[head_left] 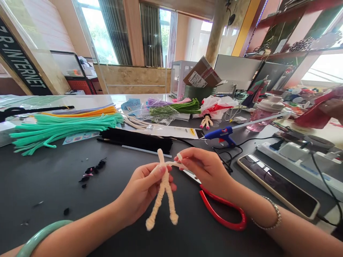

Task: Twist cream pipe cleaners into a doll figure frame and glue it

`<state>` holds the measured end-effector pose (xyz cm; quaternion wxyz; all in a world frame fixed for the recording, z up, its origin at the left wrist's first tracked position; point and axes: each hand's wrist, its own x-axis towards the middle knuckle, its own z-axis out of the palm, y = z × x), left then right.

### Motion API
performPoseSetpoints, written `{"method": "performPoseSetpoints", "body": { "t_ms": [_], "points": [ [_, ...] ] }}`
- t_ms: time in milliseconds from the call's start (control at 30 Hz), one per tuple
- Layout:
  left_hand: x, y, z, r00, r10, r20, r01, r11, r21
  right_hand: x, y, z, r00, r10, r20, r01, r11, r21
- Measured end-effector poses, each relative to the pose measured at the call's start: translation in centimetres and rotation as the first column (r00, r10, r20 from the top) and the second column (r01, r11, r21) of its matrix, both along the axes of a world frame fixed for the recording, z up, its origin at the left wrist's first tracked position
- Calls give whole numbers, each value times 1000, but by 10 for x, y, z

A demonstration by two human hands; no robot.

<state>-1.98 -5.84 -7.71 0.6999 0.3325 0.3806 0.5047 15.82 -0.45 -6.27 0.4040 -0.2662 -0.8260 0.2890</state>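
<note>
The left hand (142, 189) grips a cream pipe-cleaner figure (161, 196), legs already twisted, while the right hand (206, 171) pinches its loose arm strand (174, 165) above red-handled scissors (222, 214).

Left hand (142, 192): grips cream pipe-cleaner figure (164, 189) at the body. Right hand (206, 171): pinches the figure's arm end. Red-handled scissors (222, 210): on dark worktop (40, 178), beneath right hand. Black pipe-cleaner bundle (136, 140), blue hot glue gun (221, 136): beyond both hands. Smartphone (278, 185): right of scissors.
</note>
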Motion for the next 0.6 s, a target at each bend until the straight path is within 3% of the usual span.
{"method": "performPoseSetpoints", "body": {
  "t_ms": [133,333,500,567,600],
  "points": [
    [0,-1,1,1000,24,6,-24,999,-42,4,1,10,983,181,27,-183,972,144],
    [1,-1,-1,1000,4,-4,-4,1000,-2,14,-14,19,921,368,129,-381,919,98],
    [3,-3,0,1000,20,6,-19,999,-29,30,-24,14,910,300,287,-343,933,112],
    [5,-5,3,1000,14,-6,-14,1000,-25,45,-21,12,942,173,288,-217,967,130],
    [5,-6,4,1000,9,-16,-9,1000,-22,55,-16,11,957,41,286,-94,980,174]
  ]
}}
